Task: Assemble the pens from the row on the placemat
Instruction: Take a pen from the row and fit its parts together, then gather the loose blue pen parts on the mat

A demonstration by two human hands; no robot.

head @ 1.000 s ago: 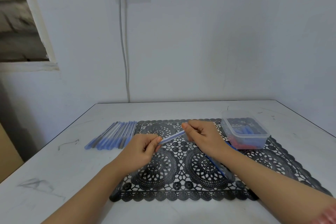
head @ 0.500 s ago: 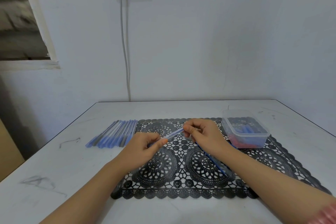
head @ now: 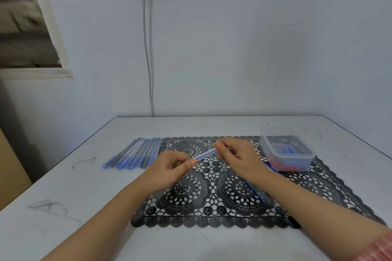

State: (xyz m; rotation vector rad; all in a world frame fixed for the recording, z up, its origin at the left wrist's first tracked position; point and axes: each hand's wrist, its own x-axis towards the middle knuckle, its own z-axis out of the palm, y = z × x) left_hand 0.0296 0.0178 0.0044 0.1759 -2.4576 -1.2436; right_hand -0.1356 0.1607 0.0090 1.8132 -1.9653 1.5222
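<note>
The left hand (head: 169, 167) and right hand (head: 237, 157) are pinching a pen barrel (head: 205, 154) above the black lace placemat (head: 212, 219), lying on a scuffed white table (head: 84, 197) against a white wall (head: 233, 59).

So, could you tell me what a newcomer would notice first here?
The black lace placemat at the centre of the table stands out, with the left hand and right hand pinching a clear pen above it. A row of blue pens lies by its left edge; a clear tub sits on its far right corner.
</note>
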